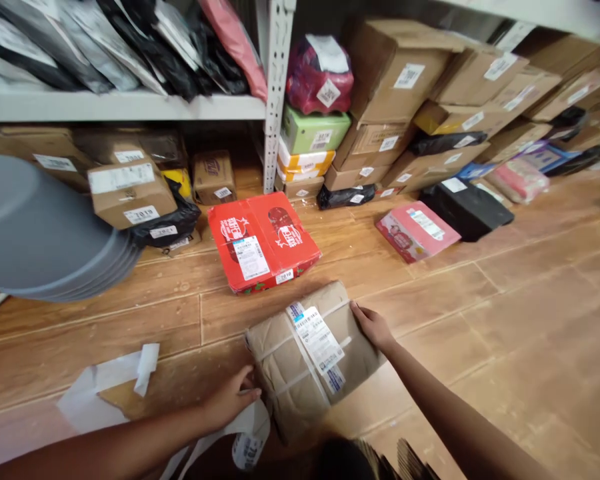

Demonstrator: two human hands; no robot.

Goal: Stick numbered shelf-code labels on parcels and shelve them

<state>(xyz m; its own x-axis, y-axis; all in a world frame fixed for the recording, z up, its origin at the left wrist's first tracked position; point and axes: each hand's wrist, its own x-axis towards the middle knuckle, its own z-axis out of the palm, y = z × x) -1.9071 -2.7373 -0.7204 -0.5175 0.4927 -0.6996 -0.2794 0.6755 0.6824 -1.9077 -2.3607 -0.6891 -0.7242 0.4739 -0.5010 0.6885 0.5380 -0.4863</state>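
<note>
Parcel (280, 367) sat low in front of the person, just above or on the wooden floor (480, 320), nearer than the red box (265, 220); whether its underside bore fully on the boards could not be told. The right hand (373, 327) held its right edge, fingers curled over near the far corner. The left hand (230, 399) was loosely curled beside the left edge, a narrow gap between thumb and fingers; whether it touched the parcel, or gripped the label strip (255, 423) beside it, could not be told.

Brown wrapping lay creased and a little slack over the block, so the outside seemed likely to give slightly under pressure while the core stayed fairly stiff. Its breadth suggested moderate weight, better borne by two hands, though nothing showed what was inside or how fragile it was. The dull surface probably gave fair grip; the tape (335, 379) looked slicker. Opposite side edges seemed the soundest hold, with fingers tucked beneath, clear of the label (320, 343). The pale bands (290, 383) looked too thin to lift by.
</note>
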